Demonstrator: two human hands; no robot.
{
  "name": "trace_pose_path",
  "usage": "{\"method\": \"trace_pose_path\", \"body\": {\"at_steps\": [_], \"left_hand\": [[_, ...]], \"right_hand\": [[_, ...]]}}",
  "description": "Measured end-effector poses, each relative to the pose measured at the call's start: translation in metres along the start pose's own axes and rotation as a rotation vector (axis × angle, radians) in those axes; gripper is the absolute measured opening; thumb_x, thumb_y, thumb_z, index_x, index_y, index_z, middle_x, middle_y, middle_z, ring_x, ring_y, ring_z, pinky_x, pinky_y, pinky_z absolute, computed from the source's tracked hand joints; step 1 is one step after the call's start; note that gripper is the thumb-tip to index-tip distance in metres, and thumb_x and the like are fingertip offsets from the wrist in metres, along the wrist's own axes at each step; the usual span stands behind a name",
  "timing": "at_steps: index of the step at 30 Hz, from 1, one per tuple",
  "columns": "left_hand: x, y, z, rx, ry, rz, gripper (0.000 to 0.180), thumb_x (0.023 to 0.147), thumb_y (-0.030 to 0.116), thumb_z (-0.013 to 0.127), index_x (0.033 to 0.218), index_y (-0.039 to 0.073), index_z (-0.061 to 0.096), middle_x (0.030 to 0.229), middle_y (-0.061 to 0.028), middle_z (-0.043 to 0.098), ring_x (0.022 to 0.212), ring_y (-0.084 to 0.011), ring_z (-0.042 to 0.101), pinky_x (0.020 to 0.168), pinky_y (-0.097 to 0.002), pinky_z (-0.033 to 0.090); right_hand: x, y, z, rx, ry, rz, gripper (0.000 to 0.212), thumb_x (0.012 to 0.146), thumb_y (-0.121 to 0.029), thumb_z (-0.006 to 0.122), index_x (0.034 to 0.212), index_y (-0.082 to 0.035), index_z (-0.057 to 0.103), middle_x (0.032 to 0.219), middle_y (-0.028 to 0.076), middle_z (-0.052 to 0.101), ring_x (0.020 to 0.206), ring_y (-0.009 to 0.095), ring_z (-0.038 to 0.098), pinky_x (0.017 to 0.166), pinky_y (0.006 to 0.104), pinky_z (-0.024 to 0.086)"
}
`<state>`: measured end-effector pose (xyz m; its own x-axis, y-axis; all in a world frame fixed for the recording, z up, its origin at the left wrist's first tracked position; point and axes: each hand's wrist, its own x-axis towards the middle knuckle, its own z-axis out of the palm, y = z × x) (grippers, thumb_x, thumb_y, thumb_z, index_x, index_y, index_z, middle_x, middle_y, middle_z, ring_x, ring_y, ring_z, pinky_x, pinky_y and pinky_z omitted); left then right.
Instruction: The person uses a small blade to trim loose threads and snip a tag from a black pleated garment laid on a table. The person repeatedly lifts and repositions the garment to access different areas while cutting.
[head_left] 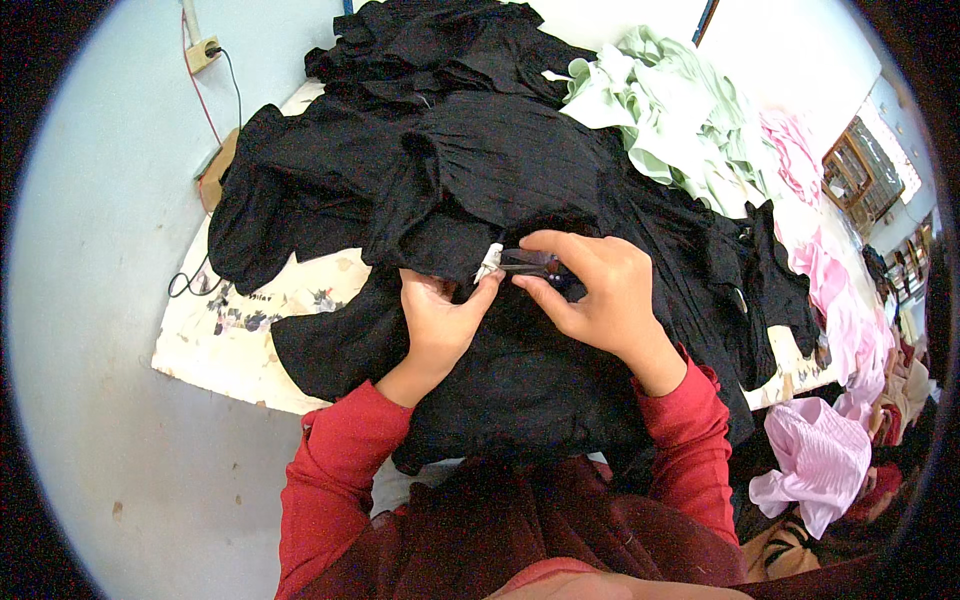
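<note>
A large black garment (540,150) with a crinkled texture lies spread and bunched over the table. A small white label (489,262) stands out from its cloth. My left hand (442,322) pinches the black cloth at the lower end of this label, thumb on top. From the right, my right hand (605,290) is closed around small dark thread snips (535,264). Their tips point left and reach the label; whether the blades are apart I cannot make out. Part of the left fingers is hidden under the cloth.
Pale green cloth (670,115) lies heaped at the back right, with pink cloth (825,280) along the right edge. A lilac pleated piece (815,460) hangs at the lower right. The stained white tabletop (215,345) shows at left, near a wall socket (203,54) with a cable.
</note>
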<state>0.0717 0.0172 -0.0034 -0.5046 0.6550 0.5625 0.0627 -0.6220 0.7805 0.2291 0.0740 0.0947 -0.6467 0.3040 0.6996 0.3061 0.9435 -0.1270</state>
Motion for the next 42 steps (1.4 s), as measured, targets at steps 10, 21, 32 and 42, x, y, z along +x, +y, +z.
{"method": "trace_pose_path", "body": {"at_steps": [10, 21, 32, 42], "left_hand": [[-0.001, -0.002, 0.0, 0.001, 0.009, -0.011, 0.054, 0.074, -0.009, 0.073, 0.117, 0.001, 0.042, 0.111, -0.0106, 0.059, 0.101, -0.0194, 0.061, 0.092, -0.0338, 0.049], [-0.001, -0.002, -0.001, -0.013, 0.008, -0.031, 0.057, 0.074, -0.01, 0.073, 0.119, 0.001, 0.041, 0.113, -0.011, 0.058, 0.104, -0.02, 0.06, 0.093, -0.0348, 0.049], [-0.006, -0.001, -0.012, -0.369, -0.217, -0.128, 0.051, 0.082, -0.001, 0.07, 0.124, 0.001, 0.042, 0.119, -0.0099, 0.055, 0.111, -0.0204, 0.056, 0.097, -0.0344, 0.044], [0.0, 0.002, -0.013, -0.274, -0.113, -0.373, 0.026, 0.096, 0.01, 0.051, 0.118, -0.003, 0.057, 0.111, -0.0155, 0.065, 0.1, -0.0237, 0.064, 0.09, -0.0362, 0.051]], "right_hand": [[-0.004, 0.003, 0.013, -0.129, 0.074, -0.157, 0.016, 0.074, -0.021, 0.076, 0.087, -0.014, 0.07, 0.066, -0.001, 0.064, 0.053, 0.017, 0.059, 0.046, 0.0298, 0.038], [-0.006, 0.007, 0.017, -0.075, 0.054, -0.117, 0.017, 0.077, -0.025, 0.072, 0.092, -0.016, 0.069, 0.07, -0.001, 0.066, 0.058, 0.018, 0.063, 0.05, 0.0321, 0.044], [-0.008, 0.01, 0.039, 0.594, -0.031, 0.333, 0.03, 0.072, -0.021, 0.08, 0.095, -0.01, 0.064, 0.083, 0.004, 0.067, 0.075, 0.018, 0.067, 0.066, 0.0297, 0.051], [-0.003, 0.025, 0.023, 0.543, 0.096, 0.177, 0.009, 0.081, -0.007, 0.069, 0.088, -0.005, 0.065, 0.085, 0.007, 0.068, 0.078, 0.017, 0.066, 0.068, 0.0299, 0.051]]}}
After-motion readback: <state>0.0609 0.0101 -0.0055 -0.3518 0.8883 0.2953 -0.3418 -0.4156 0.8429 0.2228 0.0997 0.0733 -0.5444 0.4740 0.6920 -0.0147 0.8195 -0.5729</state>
